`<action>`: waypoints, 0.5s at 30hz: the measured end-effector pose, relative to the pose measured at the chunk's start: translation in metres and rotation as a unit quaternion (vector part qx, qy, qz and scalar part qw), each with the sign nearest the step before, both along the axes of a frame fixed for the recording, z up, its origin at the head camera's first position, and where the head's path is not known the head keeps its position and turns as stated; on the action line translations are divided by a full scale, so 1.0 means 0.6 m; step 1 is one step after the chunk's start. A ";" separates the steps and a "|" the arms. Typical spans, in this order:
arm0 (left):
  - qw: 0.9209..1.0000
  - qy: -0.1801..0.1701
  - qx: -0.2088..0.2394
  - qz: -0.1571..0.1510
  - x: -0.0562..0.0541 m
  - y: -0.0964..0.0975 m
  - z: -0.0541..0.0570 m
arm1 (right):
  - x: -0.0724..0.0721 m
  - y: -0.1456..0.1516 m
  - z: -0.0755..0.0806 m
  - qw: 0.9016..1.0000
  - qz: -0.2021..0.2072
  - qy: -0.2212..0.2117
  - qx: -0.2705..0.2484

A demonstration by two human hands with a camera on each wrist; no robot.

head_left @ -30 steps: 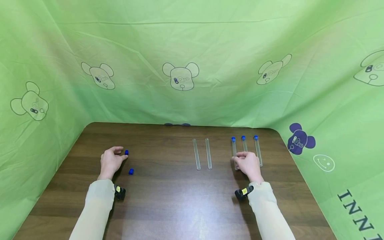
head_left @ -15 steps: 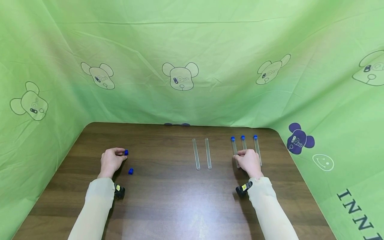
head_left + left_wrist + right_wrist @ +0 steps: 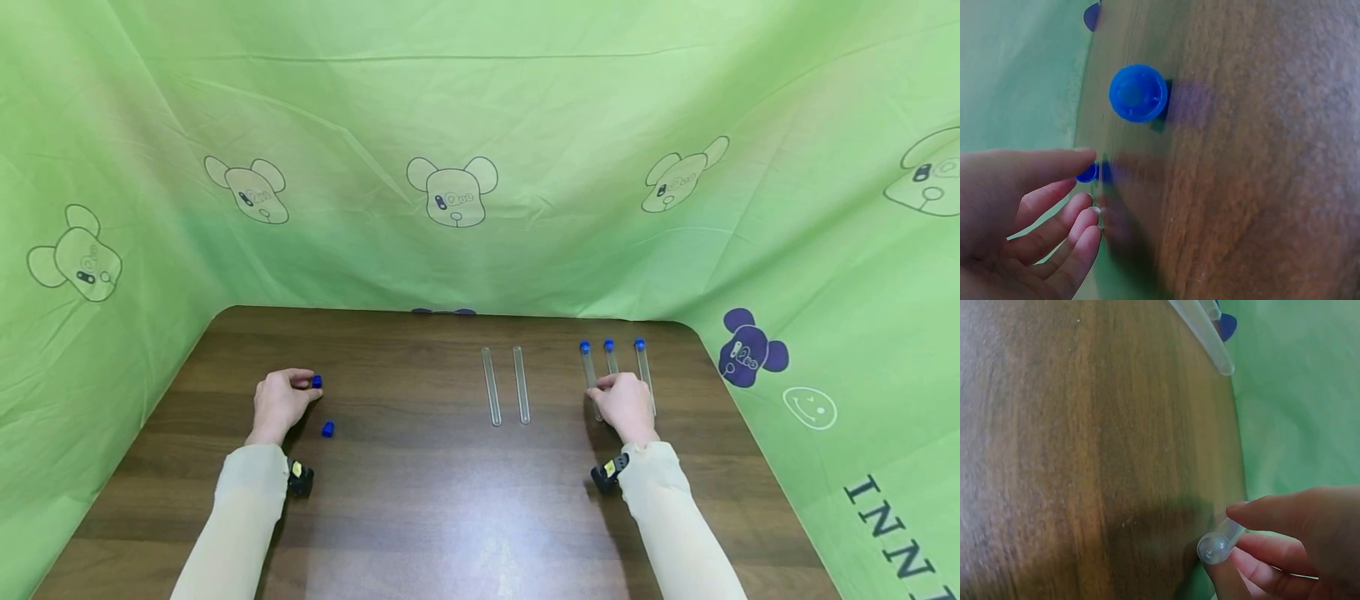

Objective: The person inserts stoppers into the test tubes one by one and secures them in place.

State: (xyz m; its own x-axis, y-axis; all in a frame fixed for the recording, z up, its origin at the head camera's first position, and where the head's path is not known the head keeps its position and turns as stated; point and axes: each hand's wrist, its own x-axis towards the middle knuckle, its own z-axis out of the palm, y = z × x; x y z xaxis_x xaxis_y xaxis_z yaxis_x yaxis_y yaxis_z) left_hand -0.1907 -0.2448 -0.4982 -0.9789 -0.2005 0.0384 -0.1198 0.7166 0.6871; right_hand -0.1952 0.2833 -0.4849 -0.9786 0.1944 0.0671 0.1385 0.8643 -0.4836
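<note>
My left hand (image 3: 279, 406) pinches a small blue cap (image 3: 317, 381) between thumb and index finger at the left of the table. In the left wrist view that cap (image 3: 1088, 173) shows partly behind the thumb, while a second blue cap (image 3: 1139, 94) stands nearer the camera, apart from the hand. On the right, my right hand (image 3: 628, 407) holds a clear test tube (image 3: 588, 367) with a blue cap near its lower part. Its rounded end (image 3: 1214, 549) pokes out between thumb and fingers in the right wrist view.
Two uncapped clear tubes (image 3: 491, 387) lie side by side right of the table's middle. Two more blue-capped tubes (image 3: 643, 371) lie beside the held one, partly hidden by the right hand. Green printed cloth (image 3: 450, 267) rises behind the wooden table (image 3: 405, 500).
The left index finger has come down onto the cap. The right hand has taken hold of the tube, whose lower end has shifted slightly right.
</note>
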 end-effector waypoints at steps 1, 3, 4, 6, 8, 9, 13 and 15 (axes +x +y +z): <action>1.000 -0.002 0.000 -0.002 0.000 0.001 0.000 | 0.000 0.000 -0.001 1.000 0.001 0.001 0.002; 1.000 -0.003 -0.001 -0.005 -0.001 0.002 0.001 | -0.001 0.001 -0.002 1.000 0.001 0.002 0.004; 1.000 -0.004 0.000 -0.004 -0.002 0.003 0.001 | -0.001 0.002 -0.003 1.000 0.001 0.002 0.004; 1.000 -0.004 -0.002 -0.005 -0.003 0.004 0.002 | -0.002 0.003 -0.004 1.000 0.002 0.003 0.006; 1.000 -0.001 -0.004 -0.005 -0.005 0.006 0.003 | -0.002 0.004 -0.004 1.000 0.002 0.003 0.006; 1.000 -0.001 -0.005 -0.006 -0.006 0.006 0.003 | -0.001 0.004 -0.003 1.000 0.001 0.004 0.005; 1.000 -0.004 -0.009 -0.004 -0.009 0.008 0.003 | 0.000 0.004 -0.001 1.000 -0.003 0.004 0.007; 1.000 -0.009 -0.011 0.001 -0.011 0.009 0.003 | 0.001 0.004 -0.001 1.000 -0.004 0.006 0.007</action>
State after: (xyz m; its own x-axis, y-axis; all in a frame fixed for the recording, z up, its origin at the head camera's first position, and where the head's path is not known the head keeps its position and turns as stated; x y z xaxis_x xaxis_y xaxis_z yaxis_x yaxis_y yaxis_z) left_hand -0.1971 -0.2393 -0.4963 -0.9790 -0.2024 0.0259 -0.1335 0.7313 0.6689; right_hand -0.1948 0.2855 -0.4853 -0.9762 0.2011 0.0817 0.1398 0.8703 -0.4723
